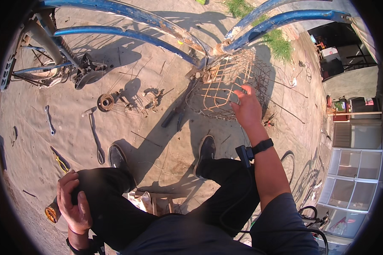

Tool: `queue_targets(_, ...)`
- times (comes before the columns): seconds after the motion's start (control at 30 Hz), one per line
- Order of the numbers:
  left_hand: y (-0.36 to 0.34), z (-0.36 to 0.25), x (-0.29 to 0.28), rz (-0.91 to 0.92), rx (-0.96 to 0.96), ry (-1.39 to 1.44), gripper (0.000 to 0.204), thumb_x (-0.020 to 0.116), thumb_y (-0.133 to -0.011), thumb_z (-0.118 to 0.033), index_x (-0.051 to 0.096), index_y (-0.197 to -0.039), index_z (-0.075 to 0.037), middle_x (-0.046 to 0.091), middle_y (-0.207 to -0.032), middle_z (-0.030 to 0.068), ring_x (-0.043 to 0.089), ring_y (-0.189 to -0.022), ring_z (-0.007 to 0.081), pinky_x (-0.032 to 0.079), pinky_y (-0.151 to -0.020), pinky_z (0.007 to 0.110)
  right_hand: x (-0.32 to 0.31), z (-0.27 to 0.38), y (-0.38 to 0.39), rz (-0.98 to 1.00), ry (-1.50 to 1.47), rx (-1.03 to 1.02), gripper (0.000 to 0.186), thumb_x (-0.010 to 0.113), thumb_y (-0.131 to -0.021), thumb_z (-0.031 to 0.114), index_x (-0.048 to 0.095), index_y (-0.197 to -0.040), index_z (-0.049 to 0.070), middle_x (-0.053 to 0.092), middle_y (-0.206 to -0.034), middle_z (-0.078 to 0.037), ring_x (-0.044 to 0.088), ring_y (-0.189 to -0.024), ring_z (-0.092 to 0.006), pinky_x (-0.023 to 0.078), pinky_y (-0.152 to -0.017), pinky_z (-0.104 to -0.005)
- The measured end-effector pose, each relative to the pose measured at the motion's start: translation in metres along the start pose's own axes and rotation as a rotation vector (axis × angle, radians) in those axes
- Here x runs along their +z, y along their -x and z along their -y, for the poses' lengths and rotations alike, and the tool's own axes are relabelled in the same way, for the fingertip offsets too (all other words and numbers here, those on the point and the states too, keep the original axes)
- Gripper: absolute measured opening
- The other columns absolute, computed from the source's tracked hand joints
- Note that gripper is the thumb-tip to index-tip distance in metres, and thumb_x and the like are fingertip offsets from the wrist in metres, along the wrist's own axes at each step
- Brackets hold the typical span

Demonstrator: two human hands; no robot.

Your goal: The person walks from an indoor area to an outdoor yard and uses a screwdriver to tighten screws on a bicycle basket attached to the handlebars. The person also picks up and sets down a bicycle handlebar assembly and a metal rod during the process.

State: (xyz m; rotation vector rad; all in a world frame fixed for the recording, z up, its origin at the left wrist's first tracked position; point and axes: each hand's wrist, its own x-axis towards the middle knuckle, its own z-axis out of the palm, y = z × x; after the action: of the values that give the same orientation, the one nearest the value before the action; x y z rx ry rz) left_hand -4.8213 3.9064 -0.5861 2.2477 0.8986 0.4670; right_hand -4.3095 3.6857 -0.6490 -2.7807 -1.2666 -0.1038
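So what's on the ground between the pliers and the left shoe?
The hammer lies there: in the head view, the lower end of its handle comes between the pliers and the left shoe.

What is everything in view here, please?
blue metal tubing: several, rusted blue, top
rusty wire basket: one, brown, upper centre
dark cycle parts: several, black, upper left
round metal part: one, brown, left of basket
long hammer: one, dark, left
steel spanner: one, silver, far left
metal pliers: one, yellow handles, left
glass panes: several, white-framed, right
round orange-ended object: one, brown, lower left
black shoes: two, black, centre
left hand: one, bare, left thigh
right hand: one, bare, over basket
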Motion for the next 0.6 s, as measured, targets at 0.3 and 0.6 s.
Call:
queue_targets(0.3, -0.0004, -0.0016, 0.0007, -0.008, -0.002, 0.003, 0.025, 0.054, -0.093, -0.016, 0.057, -0.112, 0.001, 0.062, -0.119, 0.0213, 0.060, -0.116, 0.0401, 0.046, -0.101, 0.049, -0.0023, 0.0041, 0.0002, 0.017, -0.021, 0.023, 0.045, 0.082, -0.078, 0.019, 0.068, -0.120, 0.011, 0.052, -0.140, -0.010, 0.067, -0.098, -0.0293, 0.055, -0.083, -0.0404)
queue_targets(0.6, -0.0012, -0.0030, 0.0006, -0.006, 0.000, 0.013, 0.025, 0.054, -0.093, -0.015, 0.057, -0.111, 0.001, 0.062, -0.119, 0.0216, 0.060, -0.116, 0.0393, 0.046, -0.101, 0.048, -0.0022, 0.0013, 0.0017, -0.011, -0.008, -0.006, 0.045, 0.081, -0.079, 0.018, 0.067, -0.121, 0.010, 0.051, -0.141, -0.010, 0.066, -0.106, -0.0301, 0.055, -0.086, -0.0399)
